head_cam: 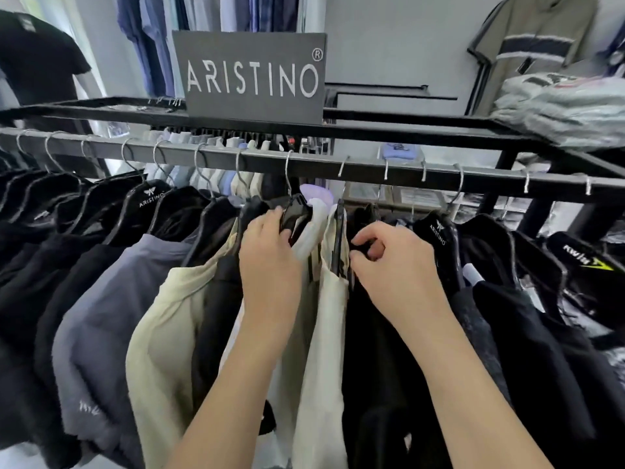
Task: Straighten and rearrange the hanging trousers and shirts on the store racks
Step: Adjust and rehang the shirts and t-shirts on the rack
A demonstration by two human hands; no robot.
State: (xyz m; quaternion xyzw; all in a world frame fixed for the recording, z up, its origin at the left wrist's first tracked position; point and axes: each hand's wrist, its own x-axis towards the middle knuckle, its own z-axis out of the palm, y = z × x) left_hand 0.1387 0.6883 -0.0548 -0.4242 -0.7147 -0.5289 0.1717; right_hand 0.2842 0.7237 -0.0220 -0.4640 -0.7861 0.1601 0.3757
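A dark metal rail (311, 165) runs across the view with many shirts on black hangers. My left hand (269, 262) grips the shoulder of a black hanger (296, 211) that carries a cream shirt (306, 238). My right hand (392, 262) pinches the collar of a black shirt (382, 333) just right of another cream shirt (324, 333) on its own black hanger (338, 238). Left of my hands hang a pale yellow shirt (162, 326), a grey-blue shirt (98, 333) and several black ones (30, 272).
A grey ARISTINO sign (252, 77) stands on the rack's top frame (406, 130). Folded grey garments (564, 110) lie on the top at the right. More black shirts (527, 326) hang to the right. Blue shirts (159, 35) and an olive polo (531, 45) hang on the back wall.
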